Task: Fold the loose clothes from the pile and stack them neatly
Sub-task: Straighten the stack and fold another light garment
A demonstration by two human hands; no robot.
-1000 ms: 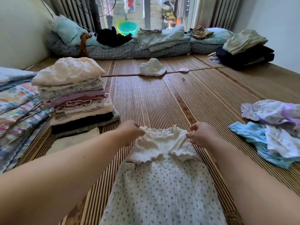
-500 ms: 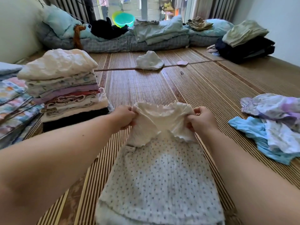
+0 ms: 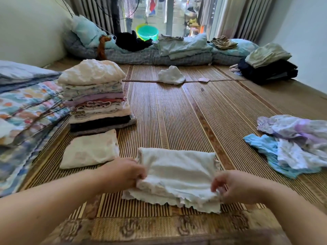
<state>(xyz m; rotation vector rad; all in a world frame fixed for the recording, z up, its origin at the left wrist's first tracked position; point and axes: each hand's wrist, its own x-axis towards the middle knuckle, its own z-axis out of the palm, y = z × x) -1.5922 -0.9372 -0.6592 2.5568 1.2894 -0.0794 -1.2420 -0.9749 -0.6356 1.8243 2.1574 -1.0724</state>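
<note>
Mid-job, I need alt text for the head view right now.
The left-hand grip and right-hand grip hold opposite sides of a folded white garment on the woven mat. A tall folded stack stands to the left; loose clothes lie to the right.

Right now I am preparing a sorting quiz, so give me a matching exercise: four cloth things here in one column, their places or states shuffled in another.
Things
1. white ruffle-edged folded garment
2. tall stack of folded clothes
3. loose heap of light blue and lilac clothes
4. flat cream folded cloth

States
A. crumpled at the right of the striped woven mat
B. gripped by the left hand and the right hand
C. lying alone in front of the tall stack
D. piled high at the mat's left

Pairs: 1-B, 2-D, 3-A, 4-C
</note>
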